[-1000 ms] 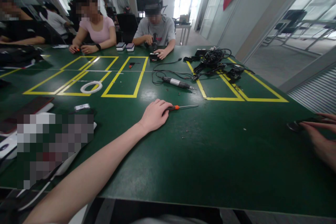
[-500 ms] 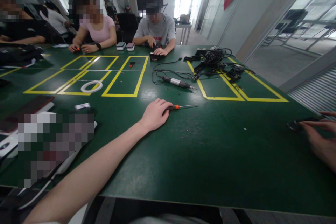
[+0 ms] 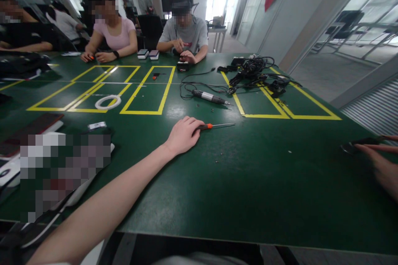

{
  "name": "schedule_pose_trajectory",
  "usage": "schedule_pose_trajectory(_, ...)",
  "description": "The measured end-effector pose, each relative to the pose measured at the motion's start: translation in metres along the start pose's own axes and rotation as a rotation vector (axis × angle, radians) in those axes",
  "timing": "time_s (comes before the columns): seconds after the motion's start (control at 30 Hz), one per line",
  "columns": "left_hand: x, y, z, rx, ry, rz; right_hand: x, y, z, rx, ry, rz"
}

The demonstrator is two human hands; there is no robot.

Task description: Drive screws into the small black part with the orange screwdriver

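Note:
My left hand [image 3: 183, 136] rests on the green table, its fingers closed around the dark handle of a screwdriver [image 3: 210, 126]. The handle has an orange collar, and the thin metal shaft points right, lying close to the tabletop. At the right edge of the view, my right hand [image 3: 381, 159] is partly cut off. Its fingers pinch a small flat black object [image 3: 357, 145], whose kind I cannot make out. Several tiny screws [image 3: 217, 161] lie on the table to the right of my left forearm.
Beyond my left hand lies an electric screwdriver [image 3: 209, 97] with a cable, near a heap of black cables [image 3: 253, 70]. A white ring [image 3: 107, 102] sits among yellow tape outlines. Phones [image 3: 29, 132] lie at left. Across the table, a person in grey [image 3: 186, 35] handles a black object.
My left hand and the screwdriver stay in place. My right hand has shifted slightly at the right edge. The person opposite has raised one hand a little from the black object.

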State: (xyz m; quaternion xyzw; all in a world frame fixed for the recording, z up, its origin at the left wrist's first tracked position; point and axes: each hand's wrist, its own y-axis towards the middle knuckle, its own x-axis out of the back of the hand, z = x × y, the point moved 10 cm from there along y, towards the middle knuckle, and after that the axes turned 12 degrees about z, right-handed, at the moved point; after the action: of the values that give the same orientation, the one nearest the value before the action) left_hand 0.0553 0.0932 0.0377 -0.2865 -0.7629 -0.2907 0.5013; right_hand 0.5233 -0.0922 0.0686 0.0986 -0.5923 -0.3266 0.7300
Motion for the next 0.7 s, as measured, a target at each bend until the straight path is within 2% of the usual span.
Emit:
schedule_pose_trajectory(0.17, 0.0, 0.0, 0.0, -0.003, 0.004, -0.003, 0.0, 0.001, 0.002, -0.117, 0.075, -0.009)
schedule_pose_trajectory(0.23, 0.0, 0.0, 0.0, -0.004, 0.005, -0.003, 0.001, 0.0, -0.004, -0.262, 0.173, -0.015)
schedule_pose_trajectory(0.33, -0.001, 0.0, 0.0, -0.007, 0.008, -0.005, -0.005, -0.009, -0.015, -0.579, 0.372, 0.035)
schedule_pose_trajectory(0.4, 0.0, 0.0, 0.0, -0.008, 0.007, -0.01, -0.007, -0.012, -0.012, -0.687, 0.43, 0.067)
schedule_pose_trajectory(0.53, 0.0, -0.001, 0.001, -0.008, 0.003, -0.016, -0.003, -0.013, -0.003, -0.711, 0.462, 0.054)
schedule_pose_trajectory(0.7, 0.0, 0.0, 0.002, -0.004, -0.002, -0.013, -0.013, -0.015, -0.029, -0.649, 0.469, 0.066)
